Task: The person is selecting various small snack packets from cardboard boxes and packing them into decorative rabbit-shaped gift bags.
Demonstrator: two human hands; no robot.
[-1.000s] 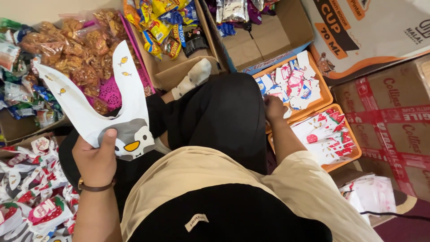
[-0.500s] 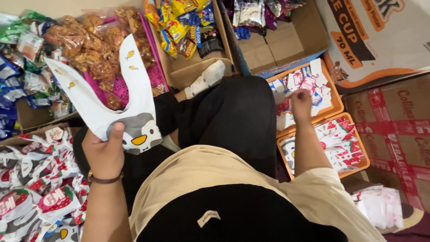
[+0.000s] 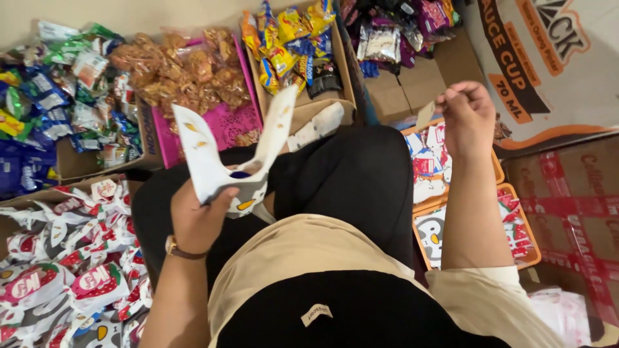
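1. Two hands are raised above the lap. The left hand (image 3: 196, 216) grips a white gift bag (image 3: 225, 154) with two tall ear-shaped handles and a printed penguin face, fingers curled and thumb pressed on its lower edge; compared with half a second earlier, the bag is tilted so its mouth gapes upward.
2. The right hand (image 3: 467, 109), previously down on the orange tray (image 3: 500, 174) of small packets, has lifted clear and now pinches a small pale card (image 3: 425, 116) between thumb and fingertips.
3. The card is held well apart from the bag, to its right, over the black-clad knee.
4. Judged from this, an item has been picked and is being carried towards the opened bag.
5. Boxes of snack packets (image 3: 287, 42) and a heap of filled bags (image 3: 77, 283) surround the person.
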